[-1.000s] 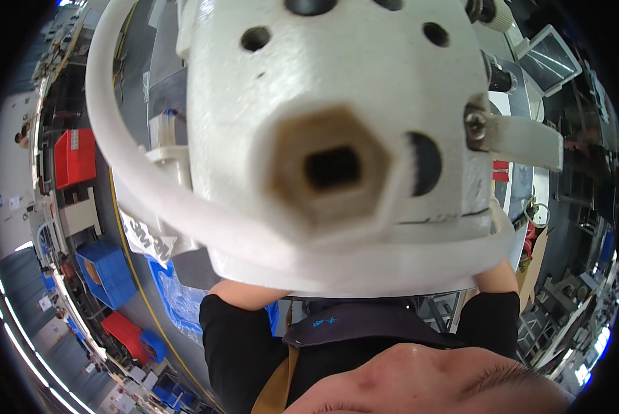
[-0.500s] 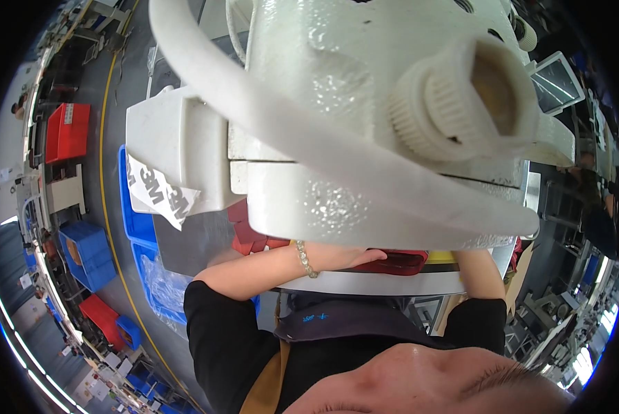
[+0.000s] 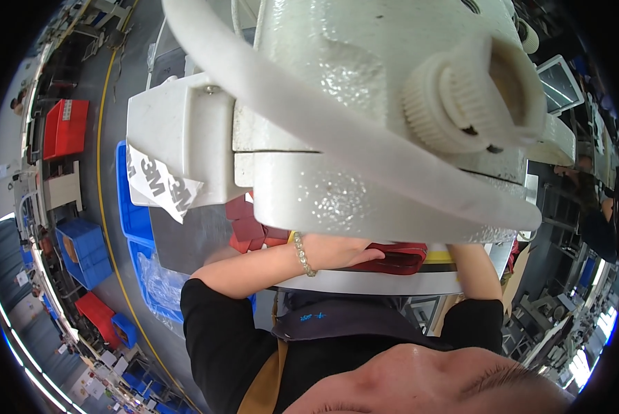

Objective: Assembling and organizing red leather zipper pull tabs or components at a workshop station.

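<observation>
A large white machine head, which looks like a sewing machine (image 3: 309, 186), covers much of the work area. Below its lower edge my left hand (image 3: 340, 251), with a beaded bracelet at the wrist, lies against a dark red case-like piece (image 3: 400, 259). The thumb rests along the piece's near side, and the other fingers are mostly hidden. My right hand is behind the machine; only the wrist and forearm (image 3: 476, 270) show, to the right of the red piece. Several dark red pieces (image 3: 246, 224) lie in a group left of the machine head.
A pale table edge (image 3: 351, 282) runs in front of me, with a yellow strip (image 3: 439, 257) near the red piece. Blue bins (image 3: 138, 224), one with clear plastic wrap (image 3: 159, 283), stand at the left. A white hose (image 3: 309, 124) arches across the machine.
The view has shifted slightly, so the machine head sits a little higher and further right. More of the red pieces shows. My left hand stays on the dark red piece.
</observation>
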The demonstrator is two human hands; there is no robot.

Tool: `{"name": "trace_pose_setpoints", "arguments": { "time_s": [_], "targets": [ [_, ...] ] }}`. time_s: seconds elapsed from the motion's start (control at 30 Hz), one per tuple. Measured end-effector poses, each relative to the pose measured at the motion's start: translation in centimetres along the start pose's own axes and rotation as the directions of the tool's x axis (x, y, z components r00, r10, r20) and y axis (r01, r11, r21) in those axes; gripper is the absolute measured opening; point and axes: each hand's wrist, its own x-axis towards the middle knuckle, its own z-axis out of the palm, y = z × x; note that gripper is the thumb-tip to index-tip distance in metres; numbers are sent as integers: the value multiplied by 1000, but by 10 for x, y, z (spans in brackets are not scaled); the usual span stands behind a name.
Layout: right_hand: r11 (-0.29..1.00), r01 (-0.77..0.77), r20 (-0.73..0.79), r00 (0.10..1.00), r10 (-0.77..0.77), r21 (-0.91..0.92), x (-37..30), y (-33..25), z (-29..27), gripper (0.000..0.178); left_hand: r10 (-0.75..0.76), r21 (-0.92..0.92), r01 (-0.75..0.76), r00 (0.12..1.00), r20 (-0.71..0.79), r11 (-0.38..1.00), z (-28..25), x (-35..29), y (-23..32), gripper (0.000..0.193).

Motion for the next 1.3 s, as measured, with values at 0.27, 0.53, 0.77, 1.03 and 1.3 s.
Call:
{"name": "trace_pose_setpoints", "arguments": {
  "time_s": [0.27, 0.53, 0.77, 1.03, 1.3],
  "targets": [
    [996, -31, -1, 1000, 31, 88, -3, -2, -7, 33, -52, -193, 71, 993, 103, 979, -18, 13, 7, 47],
    [998, -64, 36, 997, 64, 10, -5, 2, -2, 31, 12, -185, 3, 997, 80, 983, -1, 8, 2, 43],
    [992, -125, -19, 992, 125, 10, 9, -8, -10, 35, -53, -92, 53, 999, -5, 994, -8, 7, 0, 67],
    [996, -69, -71, 995, 65, -56, 6, -6, -6, 36, -99, -124, 115, 987, 126, 986, -10, 6, -4, 90],
    [994, -97, -64, 993, 101, 53, 6, -8, -8, 37, -87, -136, 102, 990, 109, 985, -11, 2, -2, 77]
  ]
}}
